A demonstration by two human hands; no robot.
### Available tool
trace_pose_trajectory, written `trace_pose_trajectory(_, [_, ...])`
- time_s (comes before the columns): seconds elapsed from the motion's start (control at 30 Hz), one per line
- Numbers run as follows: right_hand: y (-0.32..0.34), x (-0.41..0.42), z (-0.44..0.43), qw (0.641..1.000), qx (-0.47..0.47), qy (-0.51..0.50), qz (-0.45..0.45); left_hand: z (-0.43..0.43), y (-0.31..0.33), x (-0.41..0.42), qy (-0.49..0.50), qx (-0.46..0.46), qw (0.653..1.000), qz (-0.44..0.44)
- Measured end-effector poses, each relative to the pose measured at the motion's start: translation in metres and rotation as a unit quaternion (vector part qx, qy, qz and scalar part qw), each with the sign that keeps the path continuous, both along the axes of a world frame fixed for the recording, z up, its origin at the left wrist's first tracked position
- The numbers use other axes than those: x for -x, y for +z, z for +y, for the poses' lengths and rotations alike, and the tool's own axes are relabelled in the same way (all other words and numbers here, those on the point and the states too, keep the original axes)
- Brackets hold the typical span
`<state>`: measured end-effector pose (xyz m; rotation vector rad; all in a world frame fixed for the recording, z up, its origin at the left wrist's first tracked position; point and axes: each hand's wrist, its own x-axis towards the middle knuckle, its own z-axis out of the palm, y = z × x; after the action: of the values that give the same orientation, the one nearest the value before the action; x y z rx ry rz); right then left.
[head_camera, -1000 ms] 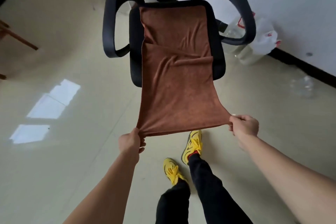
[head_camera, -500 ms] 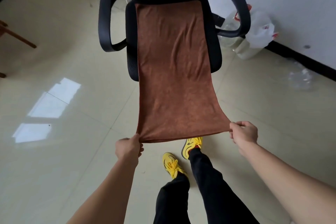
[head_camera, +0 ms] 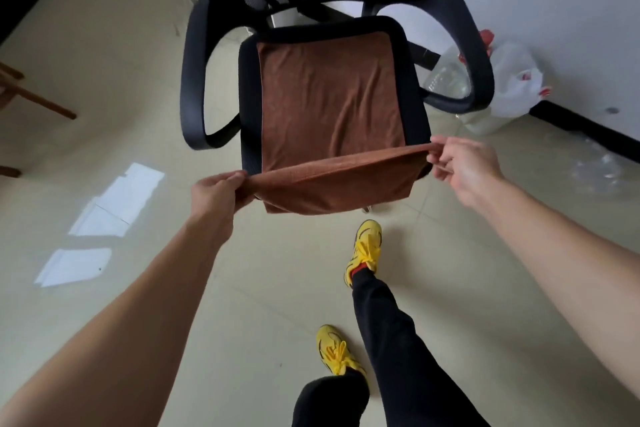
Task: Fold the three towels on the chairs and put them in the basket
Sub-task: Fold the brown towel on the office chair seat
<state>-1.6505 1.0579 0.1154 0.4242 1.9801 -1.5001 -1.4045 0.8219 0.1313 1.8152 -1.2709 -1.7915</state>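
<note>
1. Head view: I see the brown towel spread on the seat of the black office chair at frame centre. Its near edge is lifted and stretched between both hands, and a fold sags below over the seat's front.
2. My left hand pinches the left corner, with thumb and fingers closed on the cloth. My right hand pinches the right corner with only thumb and forefinger, the other fingers loose. That lighter hold is the likelier one to slip, which would drop the corner and spoil the fold.
3. The held edge runs tilted, higher at the right. If I carry it to the far edge like this, I judge the corners will land offset and the halves will not match.
4. The far edge lies free on the seat. Pulling toward me could drag the whole towel off the front onto the floor.
5. A push on the seat could probably swivel or roll the chair.
6. No basket is in the frame, so I must find it before carrying.
</note>
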Motion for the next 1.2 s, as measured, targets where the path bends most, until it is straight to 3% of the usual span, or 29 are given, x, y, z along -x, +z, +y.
trace_pose_trajectory(0.2, [-0.02,0.084,-0.062,0.975,-0.08,0.178,0.101,-0.071,0.004,0.075,-0.065,-0.03,0.997,0.019])
trace_pose_trajectory(0.3, [-0.027,0.12,-0.09,0.963,-0.103,0.209,0.138,-0.097,-0.004,0.105,-0.159,0.008,0.985,-0.071])
trace_pose_trajectory(0.4, [-0.031,0.148,-0.114,0.956,-0.102,0.235,0.14,-0.116,-0.018,0.13,-0.28,0.112,0.926,-0.227])
trace_pose_trajectory(0.47, [-0.039,0.169,-0.129,0.958,-0.096,0.235,0.134,-0.13,-0.026,0.151,-0.299,0.172,0.9,-0.266])
trace_pose_trajectory(0.53, [-0.046,0.186,-0.14,0.965,-0.085,0.217,0.12,-0.144,-0.034,0.17,-0.284,0.19,0.907,-0.245])
trace_pose_trajectory(0.7, [-0.071,0.216,-0.168,0.977,-0.08,0.17,0.097,-0.186,-0.06,0.206,-0.211,0.113,0.959,-0.151])
trace_pose_trajectory(0.9, [-0.104,0.235,-0.207,0.983,-0.081,0.123,0.106,-0.227,-0.093,0.242,-0.118,0.057,0.989,-0.074])
trace_pose_trajectory(1.07, [-0.137,0.253,-0.233,0.975,-0.12,0.14,0.121,-0.245,-0.134,0.262,-0.075,-0.007,0.994,-0.08])
trace_pose_trajectory(1.2, [-0.161,0.262,-0.242,0.961,-0.174,0.147,0.154,-0.259,-0.162,0.266,-0.095,-0.02,0.988,-0.121])
